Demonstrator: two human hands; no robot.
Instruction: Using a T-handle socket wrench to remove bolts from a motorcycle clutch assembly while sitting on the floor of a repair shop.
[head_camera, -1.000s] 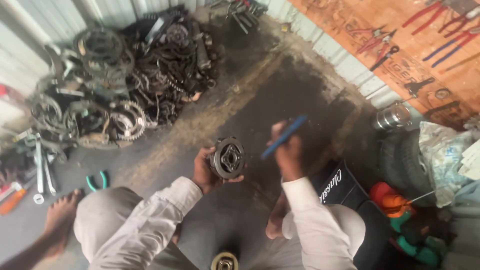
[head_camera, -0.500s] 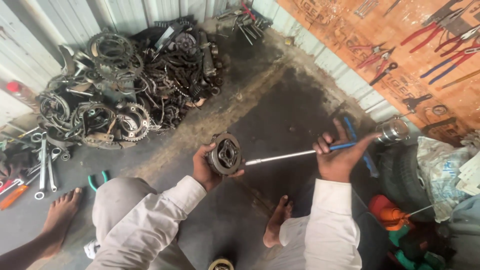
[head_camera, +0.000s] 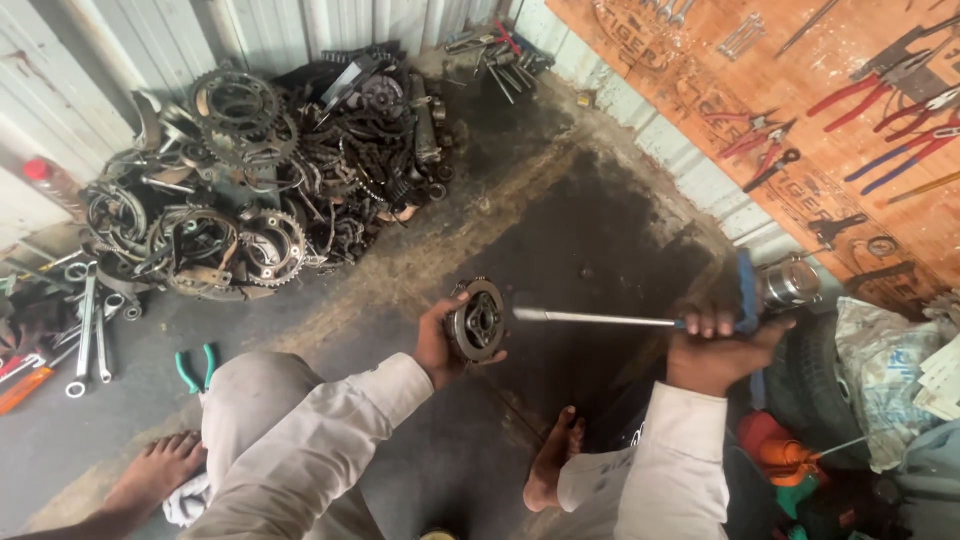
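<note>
Moved: since half a second ago the right hand (head_camera: 718, 350) sits a little lower in view and the long tool lies nearly level; the left hand's hold looks unchanged.
Left hand: one left hand (head_camera: 437, 343), at about 9 o'clock from the right hand, fingers clamped round the round clutch part (head_camera: 477, 321), which is held upright in the air above the dark floor patch (head_camera: 590, 250).
Right hand: closed in a fist on the blue handle (head_camera: 747, 292) of one T-handle wrench (head_camera: 600, 318); its steel shaft runs toward 9 o'clock and its tip meets the clutch part.
Feet: two bare feet, one (head_camera: 553, 462) at 6 o'clock below the shaft, one (head_camera: 152, 474) far at 8 o'clock.
Pliers: one green-handled pair (head_camera: 195, 366) on the floor, at 9 o'clock from the left hand.
Spanners: several lying together (head_camera: 88, 322) at the left edge; exact count cannot be told.
Scrap heap: one pile of sprockets and chains (head_camera: 270, 190) at 11 o'clock, well apart from the hands.
Tool board: one orange board (head_camera: 800, 110) at 1 o'clock, hung with red- and blue-handled pliers.
</note>
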